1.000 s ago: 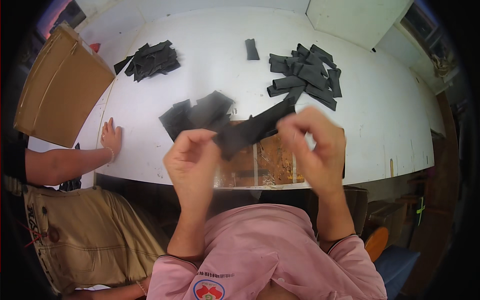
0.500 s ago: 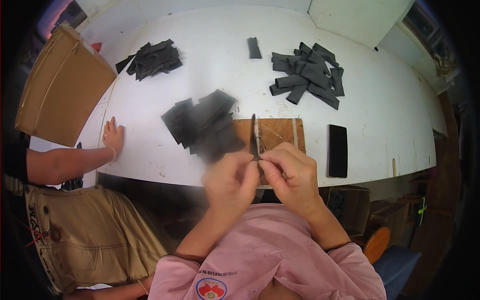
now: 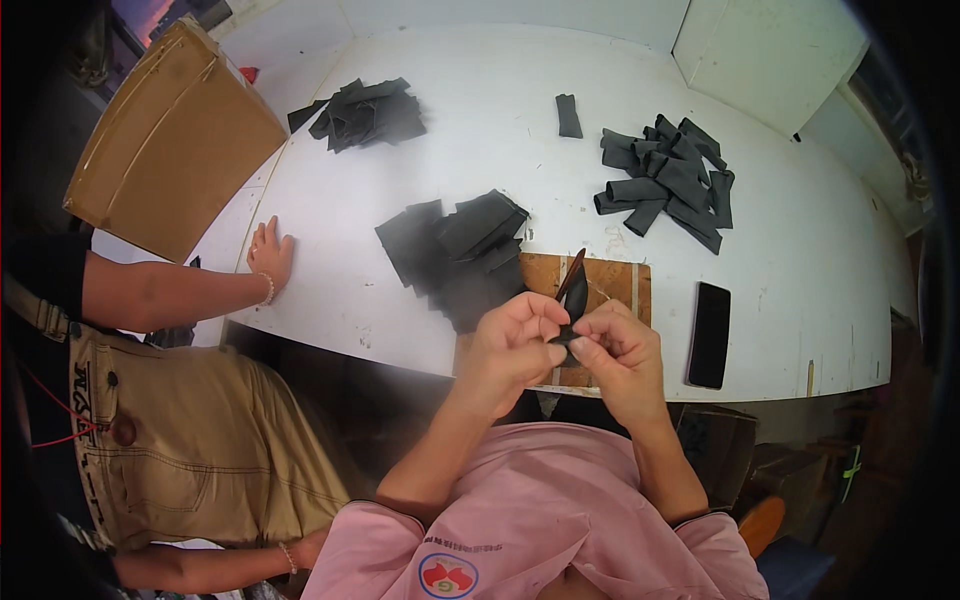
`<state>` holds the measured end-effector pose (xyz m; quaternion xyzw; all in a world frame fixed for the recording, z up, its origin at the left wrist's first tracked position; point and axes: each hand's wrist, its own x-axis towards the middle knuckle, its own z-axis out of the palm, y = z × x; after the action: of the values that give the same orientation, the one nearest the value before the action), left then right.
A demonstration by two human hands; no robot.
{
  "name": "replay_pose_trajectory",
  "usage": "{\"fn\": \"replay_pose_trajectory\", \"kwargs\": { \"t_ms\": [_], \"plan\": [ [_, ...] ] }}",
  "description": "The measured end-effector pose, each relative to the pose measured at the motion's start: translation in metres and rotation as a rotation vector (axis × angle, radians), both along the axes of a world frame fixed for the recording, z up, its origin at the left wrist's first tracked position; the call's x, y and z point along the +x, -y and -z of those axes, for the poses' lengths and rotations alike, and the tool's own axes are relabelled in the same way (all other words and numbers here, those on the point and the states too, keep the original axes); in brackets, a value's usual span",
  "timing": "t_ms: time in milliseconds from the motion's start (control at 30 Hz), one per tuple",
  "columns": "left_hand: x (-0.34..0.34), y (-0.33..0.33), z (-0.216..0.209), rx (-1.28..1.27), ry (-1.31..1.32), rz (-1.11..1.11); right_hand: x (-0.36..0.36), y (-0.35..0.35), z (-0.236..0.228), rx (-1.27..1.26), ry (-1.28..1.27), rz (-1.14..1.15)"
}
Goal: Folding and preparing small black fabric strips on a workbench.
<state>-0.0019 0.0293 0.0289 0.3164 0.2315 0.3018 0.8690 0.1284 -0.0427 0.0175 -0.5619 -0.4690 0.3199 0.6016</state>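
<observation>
My left hand (image 3: 512, 350) and my right hand (image 3: 622, 362) meet in front of my chest, thumbs and fingertips pinched on a small black fabric piece (image 3: 577, 297). Part of the cloth stands up beyond the fingers, and a bit shows below them. Along its upper left side runs a slim reddish-brown pointed strip (image 3: 571, 272); whether it is a tool or an edge I cannot tell. Beneath lies a brown wooden board (image 3: 620, 283) at the table's front edge. Just left of the board, a pile of flat black fabric pieces (image 3: 440, 245) spreads out, blurred toward my left hand.
Black fabric tubes (image 3: 665, 180) are heaped at the far right, with a single piece (image 3: 569, 116) nearby. Another dark pile (image 3: 370, 112) lies far left. A black phone (image 3: 709, 335) rests right of the board. A co-worker's hand (image 3: 270, 253) touches the table beside a cardboard box (image 3: 175, 140).
The whole scene has shifted right and slightly down in the picture. Both hands still pinch the fabric, which is now turned and shows more of its width above the fingers.
</observation>
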Motion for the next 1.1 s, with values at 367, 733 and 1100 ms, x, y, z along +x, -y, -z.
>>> {"fn": "replay_pose_trajectory", "kwargs": {
  "t_ms": [367,733,1100],
  "plan": [
    [0.006,0.021,0.005,0.657,-0.607,-0.338,0.002,0.004,-0.009,-0.322,-1.017,-0.254],
    [-0.008,0.017,-0.006,-0.106,0.243,0.112,0.0,0.012,-0.008,-0.127,-0.739,-0.251],
    [-0.017,0.021,-0.028,-0.03,0.443,0.332,-0.004,0.018,-0.035,0.066,-0.471,-0.36]
  ]
}}
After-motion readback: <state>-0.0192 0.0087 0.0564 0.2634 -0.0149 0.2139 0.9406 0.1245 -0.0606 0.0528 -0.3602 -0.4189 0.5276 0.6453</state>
